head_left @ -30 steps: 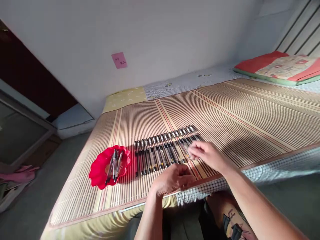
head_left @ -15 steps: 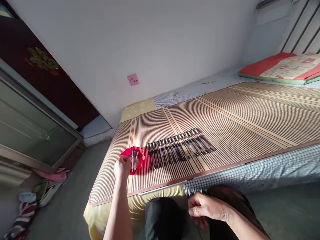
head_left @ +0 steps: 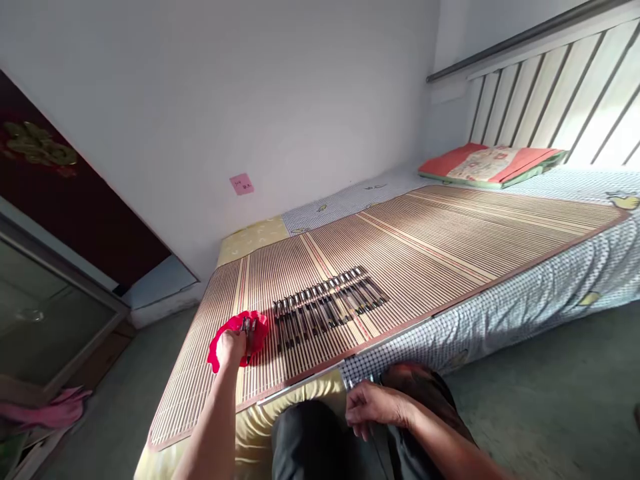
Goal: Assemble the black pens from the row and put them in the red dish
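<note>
My left hand (head_left: 232,348) is over a red wavy-edged piece (head_left: 259,339), a dish or sheet, near the left end of the bamboo mat. Its fingers are closed at the left of the black-and-clear pens (head_left: 251,327) lying there, apparently on one pen; they partly cover it. To the right, several more pens (head_left: 325,307) lie side by side in a slanting row on the mat, caps toward the wall. My right hand (head_left: 371,407) rests by my lap at the bed's edge, fingers curled, and whether anything is inside is hidden.
The bamboo mat (head_left: 425,233) covers most of the bed, over a checked sheet (head_left: 540,293). A folded red-and-floral quilt (head_left: 487,163) lies by the slatted headboard (head_left: 545,100). A pink note (head_left: 242,184) is on the wall. A pink cloth (head_left: 47,410) lies at lower left.
My view has turned right, so the scene sits further left. My left hand has moved from the red piece's edge in over it, against the pens. My right hand's fingers are more curled.
</note>
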{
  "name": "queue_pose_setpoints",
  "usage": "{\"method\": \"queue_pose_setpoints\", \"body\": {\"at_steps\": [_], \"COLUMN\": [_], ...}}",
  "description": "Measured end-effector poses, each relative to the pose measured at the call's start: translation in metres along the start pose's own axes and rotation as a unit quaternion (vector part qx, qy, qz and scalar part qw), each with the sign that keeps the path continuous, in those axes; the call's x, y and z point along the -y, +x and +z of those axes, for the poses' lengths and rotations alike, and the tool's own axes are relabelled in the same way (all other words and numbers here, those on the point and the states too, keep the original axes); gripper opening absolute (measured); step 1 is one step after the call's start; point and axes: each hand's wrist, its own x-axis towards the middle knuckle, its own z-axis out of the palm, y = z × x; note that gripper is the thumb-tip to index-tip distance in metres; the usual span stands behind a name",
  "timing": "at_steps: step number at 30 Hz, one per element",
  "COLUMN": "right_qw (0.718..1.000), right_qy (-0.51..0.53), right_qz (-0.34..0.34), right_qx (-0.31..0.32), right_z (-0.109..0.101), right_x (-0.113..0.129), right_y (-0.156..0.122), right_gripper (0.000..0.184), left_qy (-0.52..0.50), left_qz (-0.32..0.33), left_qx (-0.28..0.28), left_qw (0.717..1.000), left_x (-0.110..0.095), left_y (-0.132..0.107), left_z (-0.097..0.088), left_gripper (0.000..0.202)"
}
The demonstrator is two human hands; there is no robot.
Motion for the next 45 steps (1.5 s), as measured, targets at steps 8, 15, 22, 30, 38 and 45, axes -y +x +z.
{"method": "queue_pose_setpoints", "body": {"at_steps": [8, 15, 22, 30, 38, 45], "right_qw": [0.997, 0.969, 0.959, 0.947, 0.927, 0.822], "right_qy": [0.011, 0.077, 0.043, 0.023, 0.03, 0.214], "right_qz": [-0.026, -0.122, -0.126, -0.147, -0.157, -0.238], "right_qx": [-0.067, -0.199, -0.251, -0.285, -0.339, -0.471], "right_z": [0.009, 0.042, 0.053, 0.05, 0.054, -0.03], "right_x": [0.0, 0.006, 0.013, 0.028, 0.047, 0.084], "right_y": [0.005, -0.01, -0.036, -0.05, -0.057, -0.112], "right_gripper": [0.049, 0.06, 0.053, 0.051, 0.051, 0.048], "left_qy": [-0.233, -0.547, -0.508, -0.476, -0.466, -0.464], "left_qz": [0.023, -0.079, -0.025, -0.014, -0.008, -0.032], "left_qx": [-0.018, 0.291, 0.307, 0.277, 0.309, 0.393], "left_qw": [0.972, 0.781, 0.804, 0.835, 0.829, 0.793], "left_x": [-0.012, -0.018, -0.025, -0.044, -0.065, -0.041], "left_y": [-0.112, -0.298, -0.314, -0.323, -0.321, -0.331], "left_z": [-0.017, 0.055, 0.063, 0.031, 0.015, 0.017], "left_gripper": [0.044, 0.064, 0.069, 0.049, 0.052, 0.061]}}
